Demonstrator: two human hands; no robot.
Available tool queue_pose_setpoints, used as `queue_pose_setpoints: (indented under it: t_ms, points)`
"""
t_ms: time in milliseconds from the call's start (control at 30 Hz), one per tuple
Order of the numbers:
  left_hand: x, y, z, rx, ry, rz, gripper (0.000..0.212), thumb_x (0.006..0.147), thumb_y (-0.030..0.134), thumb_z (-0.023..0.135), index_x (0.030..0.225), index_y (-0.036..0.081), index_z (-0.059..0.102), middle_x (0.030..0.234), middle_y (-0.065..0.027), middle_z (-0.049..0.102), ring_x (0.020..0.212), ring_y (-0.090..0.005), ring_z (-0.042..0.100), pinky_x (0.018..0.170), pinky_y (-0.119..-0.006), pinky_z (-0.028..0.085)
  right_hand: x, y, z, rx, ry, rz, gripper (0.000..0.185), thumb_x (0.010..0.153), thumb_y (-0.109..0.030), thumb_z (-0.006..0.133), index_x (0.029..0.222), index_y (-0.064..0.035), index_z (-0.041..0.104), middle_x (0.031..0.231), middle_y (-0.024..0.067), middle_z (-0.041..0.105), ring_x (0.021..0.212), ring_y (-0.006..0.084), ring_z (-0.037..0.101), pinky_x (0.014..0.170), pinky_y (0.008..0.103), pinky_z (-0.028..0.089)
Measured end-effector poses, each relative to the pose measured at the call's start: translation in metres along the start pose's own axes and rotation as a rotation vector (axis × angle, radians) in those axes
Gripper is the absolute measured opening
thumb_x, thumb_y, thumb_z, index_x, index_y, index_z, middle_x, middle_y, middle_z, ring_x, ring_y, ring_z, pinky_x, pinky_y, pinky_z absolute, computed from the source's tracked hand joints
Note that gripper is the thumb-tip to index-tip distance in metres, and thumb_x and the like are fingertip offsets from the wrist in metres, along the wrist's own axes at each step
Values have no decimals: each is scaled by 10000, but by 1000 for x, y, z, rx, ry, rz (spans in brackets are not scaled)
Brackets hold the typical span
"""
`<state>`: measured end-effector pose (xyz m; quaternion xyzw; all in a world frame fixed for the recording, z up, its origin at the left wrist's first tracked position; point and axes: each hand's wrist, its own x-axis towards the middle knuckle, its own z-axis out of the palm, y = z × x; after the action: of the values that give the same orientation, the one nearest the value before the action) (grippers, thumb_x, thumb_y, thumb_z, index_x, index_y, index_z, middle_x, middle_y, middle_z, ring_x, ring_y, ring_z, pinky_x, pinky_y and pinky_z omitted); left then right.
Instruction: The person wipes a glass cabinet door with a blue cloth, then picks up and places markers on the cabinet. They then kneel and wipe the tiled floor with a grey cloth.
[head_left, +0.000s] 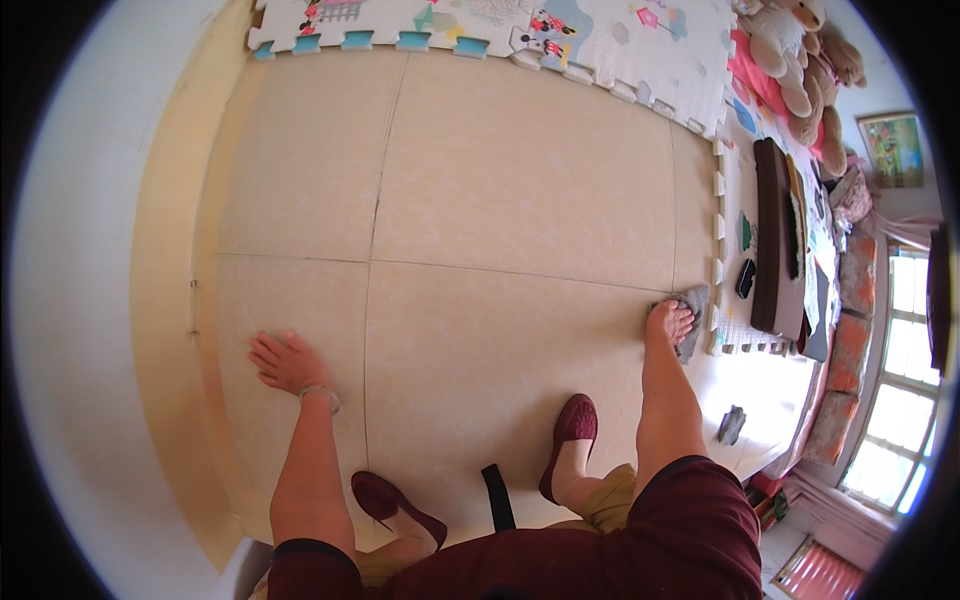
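Observation:
My right hand (670, 322) lies flat on a crumpled grey cloth (696, 304) on the tiled floor (517, 172), beside the edge of a foam play mat (716, 277). The cloth sticks out around my fingers, and part of it is hidden under the palm. On the left, my left hand (289, 364) is spread, palm down, over the beige tiles near the wall, holding nothing; whether it touches the floor I cannot tell. A bracelet circles that wrist. Another small grey cloth or crumpled piece (731, 425) lies on the floor at the right.
White wall with a yellow skirting band (169, 247) at left. Patterned foam mat (450, 22) along the far edge. At right, a low brown table or box (776, 240), a small black object (745, 278) and plush bears (814, 90). My dark red shoes (576, 420) and a black strap (498, 495) are nearby.

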<state>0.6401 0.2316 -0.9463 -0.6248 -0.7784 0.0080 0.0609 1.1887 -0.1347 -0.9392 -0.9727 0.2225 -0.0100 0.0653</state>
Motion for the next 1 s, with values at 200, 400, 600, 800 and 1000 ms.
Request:
queue_pose_setpoints:
  t_ms: [200,400,600,800,1000]
  points:
    - [-2,2,-19,-4,-40,-20,607,1016,422,336,1492,52,262,1590,-125,179,1465,-333,136,1148,-540,133,-131,-148,28,-308,216,-757,549,961,-370,376,1363,-13,486,1498,179,379,1419,325,288,1157,439,178]
    - [-1,4,-17,-25,-24,7,612,1004,403,381,1484,38,273,1586,-133,189,1465,-332,137,1143,-554,136,-385,-257,20,197,-132,-1397,626,912,-326,502,1408,41,399,1505,191,346,1422,335,265,1174,452,171]
    - [-6,8,-13,-38,64,94,585,1007,387,371,1488,64,287,1587,-103,205,1465,-312,160,1141,-533,139,-576,-196,15,491,-721,-2084,550,889,-225,518,1367,36,440,1485,164,381,1415,303,292,1186,427,181]
    - [-2,8,-13,-27,-11,31,586,998,378,365,1475,42,303,1561,-123,268,1464,-321,148,1143,-528,120,-530,-228,31,498,-702,-2352,531,910,-317,522,1371,-55,482,1505,96,382,1422,245,294,1196,428,156]
    - [-1,4,-14,-14,11,25,574,1008,384,347,1473,49,307,1554,-118,284,1451,-308,188,1136,-516,149,-357,-328,11,323,-543,-1992,506,893,-298,524,1343,-68,511,1451,107,452,1374,266,369,1167,436,229]
